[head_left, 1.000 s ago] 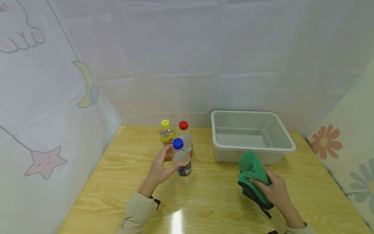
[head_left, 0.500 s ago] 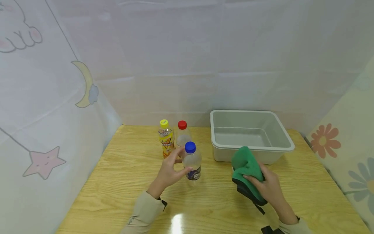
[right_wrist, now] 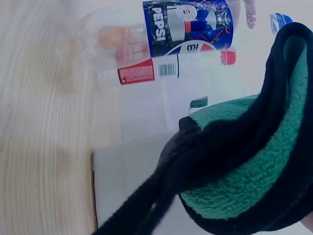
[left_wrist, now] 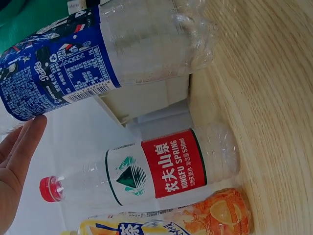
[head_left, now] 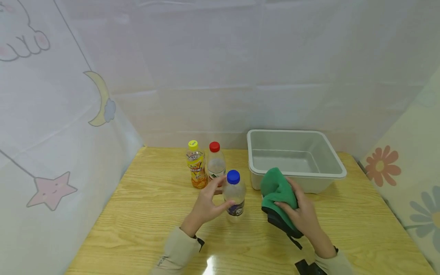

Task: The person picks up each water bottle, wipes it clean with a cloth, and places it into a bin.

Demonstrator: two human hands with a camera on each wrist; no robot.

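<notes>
My left hand (head_left: 207, 204) grips a clear plastic Pepsi bottle (left_wrist: 54, 63) with a blue cap (head_left: 233, 177) and blue label, thumb on the near side and fingers behind. The bottle is upright. My right hand (head_left: 302, 214) holds a green fleecy cloth item (head_left: 279, 191) with black trim and a dangling black strap (right_wrist: 142, 200). It looks hollow and folded, standing just right of the bottle, in front of the bin. Behind my left hand stand a red-capped Nongfu Spring bottle (left_wrist: 171, 169) and a yellow-capped drink bottle (head_left: 197, 168) with orange on its label.
A pale grey plastic bin (head_left: 252, 152) sits at the back right of the wooden table (head_left: 144, 206). White curtain (head_left: 206, 76) hangs behind the table, with printed panels at both sides.
My left hand has carried the blue-capped bottle right and nearer to me, away from the other two bottles. My right hand has moved left with the green cloth item, narrowing the gap.
</notes>
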